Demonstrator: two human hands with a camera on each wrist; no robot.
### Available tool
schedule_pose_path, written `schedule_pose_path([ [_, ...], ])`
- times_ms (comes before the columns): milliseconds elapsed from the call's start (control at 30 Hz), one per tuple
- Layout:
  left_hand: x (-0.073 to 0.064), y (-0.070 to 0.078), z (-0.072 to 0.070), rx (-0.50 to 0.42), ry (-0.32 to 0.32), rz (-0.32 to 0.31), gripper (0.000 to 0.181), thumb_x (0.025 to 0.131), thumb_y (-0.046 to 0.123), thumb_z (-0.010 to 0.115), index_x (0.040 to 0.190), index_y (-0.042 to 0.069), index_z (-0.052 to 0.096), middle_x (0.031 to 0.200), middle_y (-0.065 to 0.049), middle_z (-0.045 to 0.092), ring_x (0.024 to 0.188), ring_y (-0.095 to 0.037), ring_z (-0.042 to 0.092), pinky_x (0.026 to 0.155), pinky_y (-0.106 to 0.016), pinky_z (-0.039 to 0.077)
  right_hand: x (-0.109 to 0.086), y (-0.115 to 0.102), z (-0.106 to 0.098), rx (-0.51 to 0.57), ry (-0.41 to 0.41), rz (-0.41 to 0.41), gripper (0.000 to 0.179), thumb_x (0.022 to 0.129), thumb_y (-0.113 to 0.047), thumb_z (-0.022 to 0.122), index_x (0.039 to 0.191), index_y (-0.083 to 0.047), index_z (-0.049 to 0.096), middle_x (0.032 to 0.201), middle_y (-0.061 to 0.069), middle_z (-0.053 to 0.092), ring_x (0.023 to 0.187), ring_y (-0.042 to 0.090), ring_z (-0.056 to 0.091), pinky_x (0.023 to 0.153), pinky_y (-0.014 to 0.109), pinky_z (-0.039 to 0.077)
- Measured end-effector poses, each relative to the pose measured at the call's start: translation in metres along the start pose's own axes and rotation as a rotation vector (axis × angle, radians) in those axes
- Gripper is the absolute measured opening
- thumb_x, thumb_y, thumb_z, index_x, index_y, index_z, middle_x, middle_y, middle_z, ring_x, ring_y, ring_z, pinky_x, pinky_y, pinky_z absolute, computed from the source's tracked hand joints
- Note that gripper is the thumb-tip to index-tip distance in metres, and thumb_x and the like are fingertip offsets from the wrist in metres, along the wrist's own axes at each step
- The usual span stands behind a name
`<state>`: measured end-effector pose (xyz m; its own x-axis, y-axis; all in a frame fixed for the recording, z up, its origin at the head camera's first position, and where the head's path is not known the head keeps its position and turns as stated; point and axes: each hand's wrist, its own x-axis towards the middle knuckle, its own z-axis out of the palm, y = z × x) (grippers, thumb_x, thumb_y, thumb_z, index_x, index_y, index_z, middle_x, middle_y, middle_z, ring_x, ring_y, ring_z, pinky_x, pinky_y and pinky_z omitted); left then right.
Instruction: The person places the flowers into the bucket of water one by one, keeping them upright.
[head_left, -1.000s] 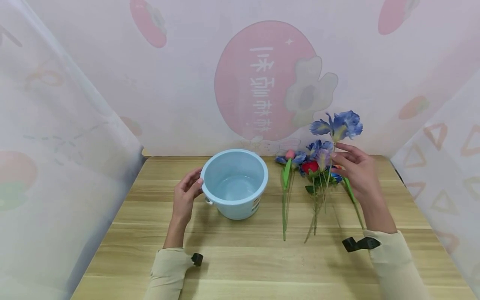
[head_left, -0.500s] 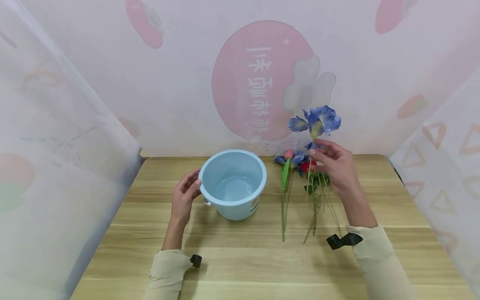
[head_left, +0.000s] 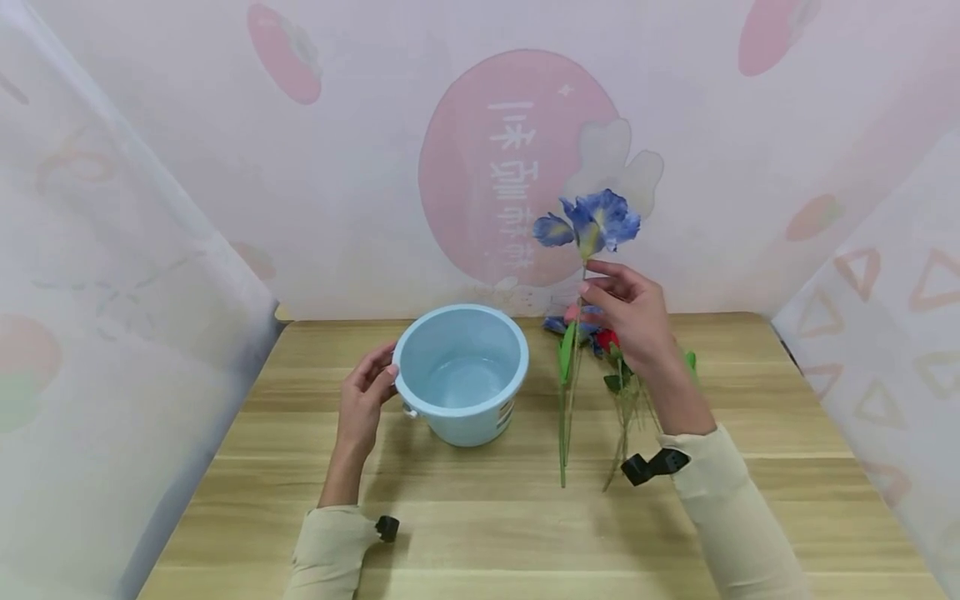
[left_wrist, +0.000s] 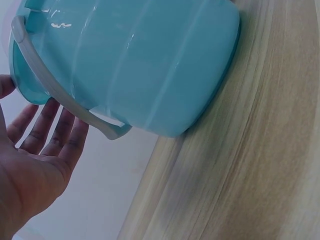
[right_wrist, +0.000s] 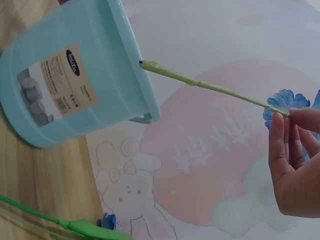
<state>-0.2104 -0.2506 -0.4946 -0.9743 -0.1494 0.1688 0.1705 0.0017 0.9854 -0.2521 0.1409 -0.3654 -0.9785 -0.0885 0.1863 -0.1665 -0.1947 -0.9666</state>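
A light blue plastic bucket (head_left: 459,429) stands upright on the wooden table. My left hand (head_left: 362,408) holds the bucket's left rim between thumb and fingers; in the left wrist view the fingers lie beside its pale handle (left_wrist: 65,96). My right hand (head_left: 641,325) pinches the thin stem of an artificial blue iris (head_left: 592,225) just below the bloom. The iris is raised, bloom up, to the right of the bucket. In the right wrist view its stem's lower end (right_wrist: 150,65) overlaps the bucket's rim.
Right of the bucket lies a pink tulip with a green leaf (head_left: 565,354) beside a blue flower (head_left: 555,324). A red flower (head_left: 608,340) and several stems (head_left: 621,433) lie partly hidden under my right arm. A printed curtain (head_left: 360,208) hangs behind the table.
My right hand has carried the blue iris left and slightly up, away from the other flowers toward the bucket. The left hand keeps its hold on the rim.
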Motion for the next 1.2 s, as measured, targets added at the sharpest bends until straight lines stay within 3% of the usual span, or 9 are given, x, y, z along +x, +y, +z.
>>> schedule_pose_path([
  [200,0.000,-0.001,-0.003,0.006,0.010,0.002,0.042,0.108,0.020,0.065,0.148,0.007,0.061,0.126,-0.001,0.069,0.111,-0.012,0.068,0.087,-0.023,0.064,0.007,-0.002,0.015,-0.007,-0.010,-0.013,0.039,0.103,-0.011,0.073,0.140,-0.007,0.066,0.102,0.001,0.071,0.072,0.015,0.074,0.073,0.029,0.068],
  [467,0.000,-0.002,-0.002,-0.004,0.011,0.015,0.041,0.108,0.016,0.064,0.148,0.005,0.061,0.127,0.001,0.070,0.111,-0.012,0.069,0.086,-0.023,0.065,0.016,-0.008,0.031,-0.077,0.004,0.022,0.042,0.103,-0.014,0.073,0.144,-0.010,0.065,0.113,0.005,0.068,0.077,0.013,0.075,0.064,0.024,0.065],
  [767,0.000,-0.003,0.003,-0.018,0.004,0.021,0.041,0.107,0.014,0.065,0.147,0.005,0.062,0.128,0.000,0.071,0.113,-0.012,0.070,0.084,-0.023,0.065,0.028,-0.011,0.052,-0.055,-0.002,0.018,0.043,0.103,-0.008,0.071,0.145,-0.007,0.064,0.115,0.008,0.070,0.087,0.013,0.076,0.082,0.030,0.068],
  [1000,0.001,-0.003,0.001,-0.019,0.002,0.018,0.042,0.107,0.014,0.064,0.148,0.005,0.061,0.129,0.002,0.071,0.113,-0.010,0.070,0.084,-0.023,0.065,0.036,-0.003,0.070,-0.016,-0.032,0.017,0.040,0.103,-0.004,0.070,0.143,-0.005,0.065,0.106,0.003,0.070,0.096,0.017,0.074,0.081,0.029,0.068],
  [1200,0.000,-0.002,0.001,-0.020,0.005,0.018,0.041,0.107,0.014,0.065,0.147,0.005,0.062,0.126,0.002,0.071,0.110,-0.011,0.069,0.084,-0.024,0.065,0.041,0.007,0.087,-0.057,-0.070,-0.004,0.039,0.103,-0.005,0.071,0.141,-0.005,0.066,0.106,0.003,0.070,0.094,0.015,0.074,0.082,0.031,0.068],
])
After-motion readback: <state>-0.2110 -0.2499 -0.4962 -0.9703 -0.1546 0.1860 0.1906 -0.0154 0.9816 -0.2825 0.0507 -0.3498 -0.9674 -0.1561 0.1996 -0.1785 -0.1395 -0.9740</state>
